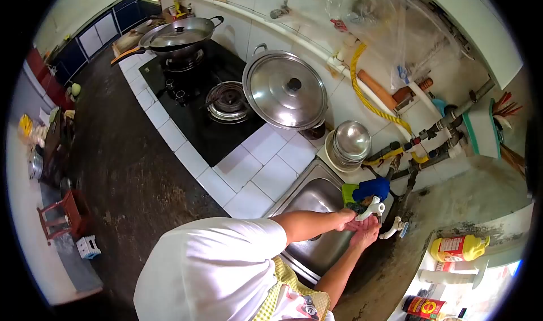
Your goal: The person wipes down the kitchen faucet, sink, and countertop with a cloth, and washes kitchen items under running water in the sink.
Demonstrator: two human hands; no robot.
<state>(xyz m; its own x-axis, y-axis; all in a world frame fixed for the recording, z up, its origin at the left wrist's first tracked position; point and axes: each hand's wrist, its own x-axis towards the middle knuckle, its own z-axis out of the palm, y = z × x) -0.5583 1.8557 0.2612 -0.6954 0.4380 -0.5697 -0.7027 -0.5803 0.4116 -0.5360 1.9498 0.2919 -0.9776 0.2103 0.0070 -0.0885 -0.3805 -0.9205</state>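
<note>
Both hands are together over the metal sink [331, 253], just below a white tap [371, 208]. My left hand [346, 220] reaches in from the left, its fingers stretched toward the other hand and partly hidden. Palm up, my right hand [367, 231] has its fingers apart and meets the left one under the spout. I see no object in either hand. A blue cloth [371, 189] and a green scouring cloth [349, 194] lie behind the tap at the sink's far corner. A second white tap [395, 229] sticks out to the right.
Stacked metal bowls [352, 141] stand beyond the sink. A large lidded pot [285, 90] sits beside the black gas stove [198, 111], which carries a lidded wok [180, 35]. Pipes and a yellow hose [362, 89] run along the wall. A yellow bottle [459, 248] is at right.
</note>
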